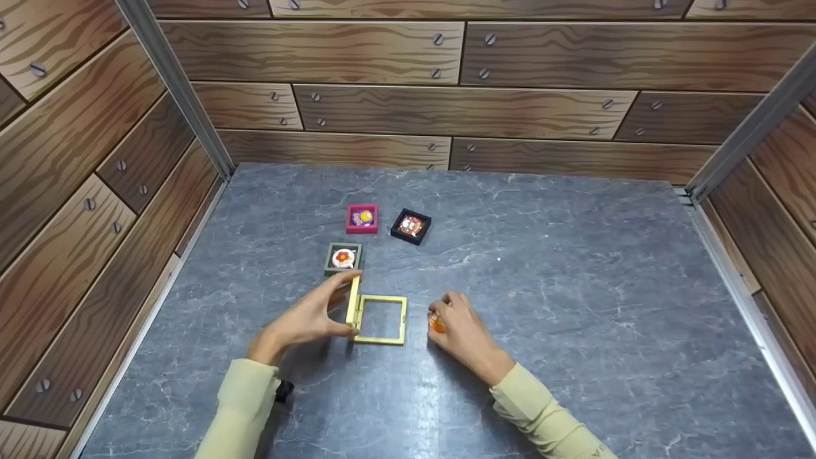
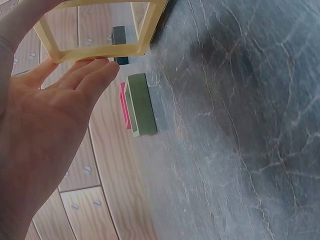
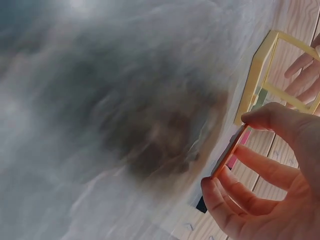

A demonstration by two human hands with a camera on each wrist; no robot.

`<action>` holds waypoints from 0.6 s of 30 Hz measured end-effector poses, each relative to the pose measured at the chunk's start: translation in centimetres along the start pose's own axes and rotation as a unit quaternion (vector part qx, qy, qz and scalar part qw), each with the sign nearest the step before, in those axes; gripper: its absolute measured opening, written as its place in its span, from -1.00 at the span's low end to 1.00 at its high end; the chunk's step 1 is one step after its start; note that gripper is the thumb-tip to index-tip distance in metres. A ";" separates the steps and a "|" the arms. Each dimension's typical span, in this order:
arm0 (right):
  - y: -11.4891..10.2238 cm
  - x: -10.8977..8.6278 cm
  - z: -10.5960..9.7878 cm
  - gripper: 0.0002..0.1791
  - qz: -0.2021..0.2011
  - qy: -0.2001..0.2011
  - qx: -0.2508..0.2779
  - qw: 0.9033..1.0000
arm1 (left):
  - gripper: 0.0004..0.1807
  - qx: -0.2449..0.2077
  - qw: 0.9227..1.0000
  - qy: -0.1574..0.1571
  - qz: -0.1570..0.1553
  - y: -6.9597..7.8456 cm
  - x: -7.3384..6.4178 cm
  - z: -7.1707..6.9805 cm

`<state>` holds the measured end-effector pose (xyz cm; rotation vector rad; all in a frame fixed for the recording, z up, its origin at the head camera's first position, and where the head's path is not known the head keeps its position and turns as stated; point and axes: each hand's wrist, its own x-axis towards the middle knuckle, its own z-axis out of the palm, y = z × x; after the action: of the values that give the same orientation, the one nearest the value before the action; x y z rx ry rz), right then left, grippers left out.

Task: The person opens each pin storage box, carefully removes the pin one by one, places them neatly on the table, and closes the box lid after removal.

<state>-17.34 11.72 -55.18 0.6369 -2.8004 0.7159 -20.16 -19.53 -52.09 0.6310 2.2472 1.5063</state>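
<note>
A yellow hinged display frame point(image 1: 380, 342) stands with one half flat on the table and the other half raised upright. My left hand point(image 1: 309, 317) holds the raised half at its edges, thumb at the near end and fingertips at the far end. To the right of the frame, my right hand point(image 1: 464, 331) pinches a thin, round orange piece point(image 1: 437, 322) by its rim. In the right wrist view this orange piece point(image 3: 230, 152) is seen edge-on between thumb and fingers, so its face is hidden there.
Just beyond my left fingertips sits a green frame point(image 1: 328, 259) with a flower-patterned disc in it. Farther back are a pink frame point(image 1: 349, 220) and a black frame point(image 1: 408, 239), each holding a colourful piece. Wood-patterned walls point(image 1: 382, 54) enclose the grey marbled table point(image 1: 574, 287).
</note>
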 end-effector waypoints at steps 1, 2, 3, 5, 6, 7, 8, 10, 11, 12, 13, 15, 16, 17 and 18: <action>0.2 -0.2 -0.1 -0.70 0.005 0.001 0.000 1.000 | 0.15 0.001 1.000 0.000 -0.001 0.0 0.0 0.0; 0.4 -0.3 -0.2 -0.70 0.010 0.002 0.000 1.000 | 0.16 0.001 1.000 0.000 -0.002 0.0 0.0 0.1; 0.6 -0.5 -0.4 -0.70 0.016 0.002 0.002 1.000 | 0.16 0.003 1.000 0.000 -0.004 0.0 0.1 0.1; 0.9 -0.8 -0.6 -0.69 0.025 0.003 0.002 1.000 | 0.17 0.004 1.000 0.001 -0.008 0.1 0.0 0.1; 1.1 -0.9 -0.7 -0.69 0.029 0.003 0.003 1.000 | 0.17 0.004 1.000 0.001 -0.009 0.1 0.0 0.2; 1.3 -1.0 -0.8 -0.69 0.032 0.005 0.002 0.999 | 0.17 0.004 1.000 0.001 -0.013 0.2 0.0 0.2; 1.5 -1.2 -0.9 -0.70 0.033 0.005 0.001 0.999 | 0.17 0.004 1.000 0.001 -0.013 0.2 0.0 0.2; 1.8 -1.5 -1.0 -0.71 0.035 0.006 -0.003 0.999 | 0.18 0.005 1.000 0.000 -0.013 0.3 0.0 0.2; 2.0 -1.6 -1.1 -0.72 0.035 0.007 -0.002 0.999 | 0.18 0.004 1.000 0.000 -0.014 0.3 0.0 0.2; 2.1 -1.7 -1.2 -0.73 0.037 0.007 -0.003 0.999 | 0.18 0.004 1.000 -0.001 -0.014 0.3 0.0 0.2; 2.3 -1.8 -1.3 -0.74 0.038 0.007 -0.003 0.999 | 0.18 0.004 1.000 0.000 -0.015 0.3 0.0 0.2; 2.6 -2.0 -1.4 -0.75 0.041 0.008 -0.003 0.999 | 0.18 0.002 1.000 0.000 -0.016 0.3 -0.1 0.2; 2.7 -2.0 -1.5 -0.76 0.043 0.009 -0.003 0.999 | 0.18 0.002 1.000 0.000 -0.017 0.3 -0.1 0.2; 2.9 -2.0 -1.6 -0.76 0.045 0.010 -0.005 0.999 | 0.18 0.002 1.000 0.000 -0.017 0.3 -0.1 0.2; 3.0 -2.1 -1.7 -0.76 0.047 0.011 -0.008 0.999 | 0.18 0.003 1.000 0.000 -0.018 0.3 -0.1 0.2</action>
<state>-16.70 15.67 -55.54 0.4936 -2.8283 0.7108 -19.93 -19.38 -51.86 0.5896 2.2525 1.4838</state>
